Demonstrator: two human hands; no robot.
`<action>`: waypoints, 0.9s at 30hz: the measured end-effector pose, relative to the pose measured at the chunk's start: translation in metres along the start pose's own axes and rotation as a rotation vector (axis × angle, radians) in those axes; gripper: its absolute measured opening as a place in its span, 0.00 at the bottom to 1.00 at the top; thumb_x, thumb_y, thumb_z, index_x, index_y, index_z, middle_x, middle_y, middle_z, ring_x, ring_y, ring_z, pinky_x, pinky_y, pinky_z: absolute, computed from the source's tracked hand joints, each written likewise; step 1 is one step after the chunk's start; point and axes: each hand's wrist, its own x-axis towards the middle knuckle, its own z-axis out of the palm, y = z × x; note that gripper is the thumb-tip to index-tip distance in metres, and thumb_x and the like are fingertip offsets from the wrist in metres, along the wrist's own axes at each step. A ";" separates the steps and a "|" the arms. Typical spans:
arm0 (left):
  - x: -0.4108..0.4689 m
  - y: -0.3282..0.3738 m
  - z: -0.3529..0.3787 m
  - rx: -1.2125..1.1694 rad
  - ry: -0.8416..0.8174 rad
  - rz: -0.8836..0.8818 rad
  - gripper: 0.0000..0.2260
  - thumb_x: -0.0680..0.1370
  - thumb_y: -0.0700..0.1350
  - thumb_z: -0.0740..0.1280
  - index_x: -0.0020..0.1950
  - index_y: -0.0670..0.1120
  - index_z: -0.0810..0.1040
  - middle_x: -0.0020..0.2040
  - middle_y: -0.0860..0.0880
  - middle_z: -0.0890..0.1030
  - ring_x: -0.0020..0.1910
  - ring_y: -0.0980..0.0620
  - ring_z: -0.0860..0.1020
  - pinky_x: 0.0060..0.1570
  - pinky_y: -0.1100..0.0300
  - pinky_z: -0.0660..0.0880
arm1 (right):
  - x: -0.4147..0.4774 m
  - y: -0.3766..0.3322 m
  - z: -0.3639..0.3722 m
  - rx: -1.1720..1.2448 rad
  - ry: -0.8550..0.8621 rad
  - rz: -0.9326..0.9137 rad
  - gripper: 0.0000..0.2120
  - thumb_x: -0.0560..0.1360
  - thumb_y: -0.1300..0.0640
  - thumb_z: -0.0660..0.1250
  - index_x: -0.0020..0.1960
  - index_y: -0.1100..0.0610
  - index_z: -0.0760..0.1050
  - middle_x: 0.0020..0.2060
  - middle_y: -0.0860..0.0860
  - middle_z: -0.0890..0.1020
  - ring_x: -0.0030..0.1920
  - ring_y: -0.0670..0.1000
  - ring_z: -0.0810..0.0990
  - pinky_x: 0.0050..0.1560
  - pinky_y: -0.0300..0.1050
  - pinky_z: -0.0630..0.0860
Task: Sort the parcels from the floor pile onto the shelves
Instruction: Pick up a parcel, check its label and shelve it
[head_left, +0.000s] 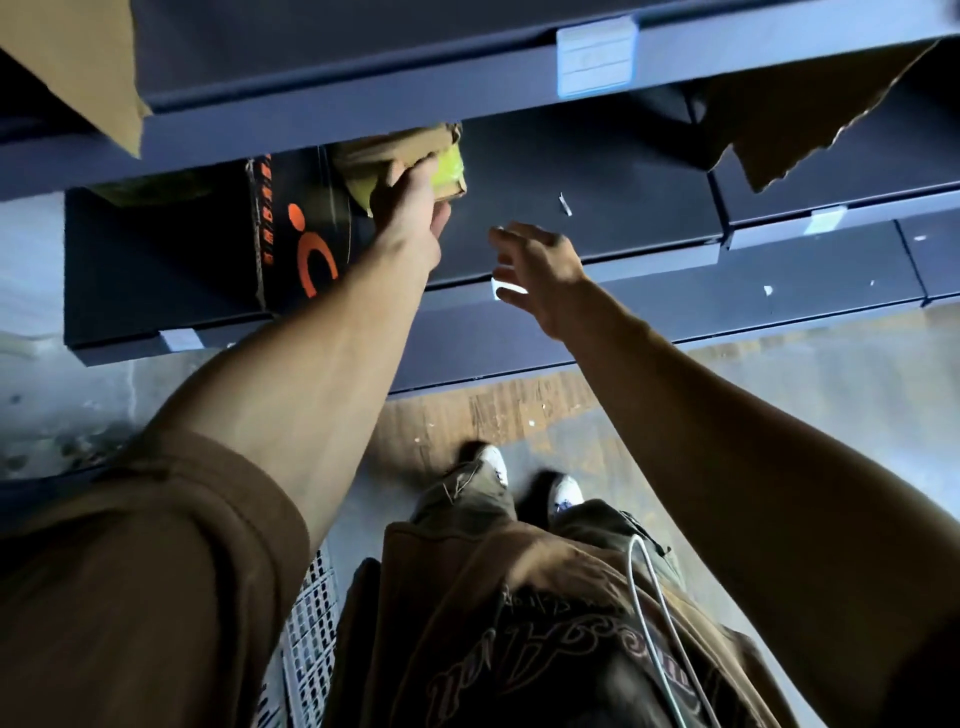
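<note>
My left hand (413, 200) reaches into the dark blue shelf (597, 208) and grips a small brown parcel with a yellow-green patch (415, 156), held at the shelf's left part under the upper shelf edge. The parcel sits right beside a black box with orange markings (296, 234). My right hand (540, 275) hovers open to the right of the left hand, above the shelf's front edge, fingers spread and holding nothing.
A brown carton (72, 67) overhangs the upper shelf (363, 104) at top left; torn cardboard (810, 119) hangs at top right. Lower shelf tiers (779, 291) step out toward me. A white plastic crate (311, 613) stands by my left leg on the floor.
</note>
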 end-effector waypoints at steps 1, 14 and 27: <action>-0.005 -0.002 0.000 0.007 -0.016 0.000 0.16 0.75 0.49 0.75 0.63 0.54 0.80 0.62 0.54 0.80 0.54 0.58 0.81 0.35 0.65 0.79 | -0.004 -0.002 -0.001 0.009 0.006 0.001 0.18 0.82 0.55 0.69 0.69 0.61 0.76 0.64 0.69 0.79 0.61 0.63 0.83 0.61 0.54 0.80; -0.184 -0.125 0.062 0.011 -0.193 -0.136 0.04 0.83 0.40 0.65 0.52 0.45 0.80 0.45 0.48 0.85 0.39 0.54 0.85 0.34 0.62 0.80 | -0.092 0.042 -0.137 0.614 0.266 -0.012 0.09 0.84 0.57 0.65 0.61 0.58 0.79 0.54 0.57 0.84 0.55 0.55 0.84 0.60 0.51 0.79; -0.368 -0.245 0.242 0.356 -0.648 -0.065 0.05 0.82 0.41 0.66 0.57 0.44 0.81 0.47 0.50 0.86 0.45 0.51 0.86 0.44 0.58 0.81 | -0.180 0.068 -0.401 0.930 0.535 -0.195 0.09 0.83 0.56 0.66 0.61 0.57 0.80 0.54 0.59 0.84 0.52 0.54 0.83 0.56 0.48 0.77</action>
